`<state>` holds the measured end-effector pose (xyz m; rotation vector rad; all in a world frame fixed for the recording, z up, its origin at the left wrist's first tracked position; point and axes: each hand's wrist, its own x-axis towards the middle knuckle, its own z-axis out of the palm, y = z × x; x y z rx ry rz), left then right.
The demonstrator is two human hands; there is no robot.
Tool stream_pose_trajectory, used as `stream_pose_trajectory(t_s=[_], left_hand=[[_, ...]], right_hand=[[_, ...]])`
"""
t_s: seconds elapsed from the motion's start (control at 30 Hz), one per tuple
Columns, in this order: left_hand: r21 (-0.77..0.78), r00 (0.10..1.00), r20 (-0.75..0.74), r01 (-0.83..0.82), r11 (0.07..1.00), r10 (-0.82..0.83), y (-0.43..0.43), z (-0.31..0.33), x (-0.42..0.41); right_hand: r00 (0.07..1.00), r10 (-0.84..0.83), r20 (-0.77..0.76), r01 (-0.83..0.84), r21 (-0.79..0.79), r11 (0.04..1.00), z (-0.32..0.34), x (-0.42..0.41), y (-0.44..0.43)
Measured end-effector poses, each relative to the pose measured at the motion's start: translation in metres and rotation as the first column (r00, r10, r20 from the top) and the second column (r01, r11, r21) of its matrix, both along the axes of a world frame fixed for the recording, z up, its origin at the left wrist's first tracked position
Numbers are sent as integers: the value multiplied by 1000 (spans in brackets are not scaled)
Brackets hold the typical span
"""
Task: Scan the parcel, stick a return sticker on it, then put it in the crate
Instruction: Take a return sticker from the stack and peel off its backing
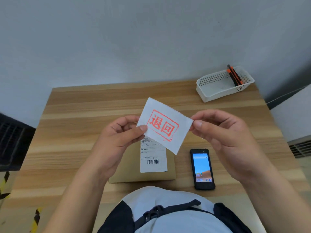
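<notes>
A white return sticker point(165, 126) with red stamped characters is held up above the table, tilted. My left hand point(121, 137) pinches its left edge and my right hand point(223, 133) pinches its right corner. Below it lies the flat brown parcel point(131, 170) with a white shipping label point(153, 158) and barcode facing up; my left hand and the sticker hide its far end. A black handheld scanner point(202, 169) with a lit screen lies on the table to the right of the parcel.
A white perforated basket point(217, 93) stands at the table's point(75, 132) back right with an orange and black utility knife point(234, 76) inside. A dark crate point(11, 142) sits on the floor at the left. A grey wall is behind the table.
</notes>
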<state>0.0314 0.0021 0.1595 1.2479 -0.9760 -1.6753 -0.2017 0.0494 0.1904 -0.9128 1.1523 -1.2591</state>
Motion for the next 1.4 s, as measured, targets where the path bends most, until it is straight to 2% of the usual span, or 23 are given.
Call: stream_pose_trajectory(t_s=[0.43, 0.83, 1.07, 1.23, 1.33, 1.4], left_hand=[[-6, 992, -25, 121, 993, -122, -20, 9, 64], [-6, 968, -65, 242, 970, -242, -38, 1, 91], [-19, 952, -67, 296, 955, -297, -39, -2, 104], [-60, 956, -38, 287, 956, -289, -37, 4, 117], [-72, 975, -137, 167, 983, -176, -36, 7, 122], [-84, 963, -197, 172, 982, -185, -34, 10, 126]], right_hand=[[990, -57, -127, 61, 29, 998, 20, 72, 1], [940, -216, -262, 254, 118, 960, 26, 115, 15], [915, -299, -270, 344, 135, 929, 26, 135, 21], [899, -282, -335, 339, 124, 932, 27, 150, 24], [896, -249, -368, 325, 158, 933, 27, 161, 26], [895, -281, -345, 356, 177, 917, 24, 169, 28]])
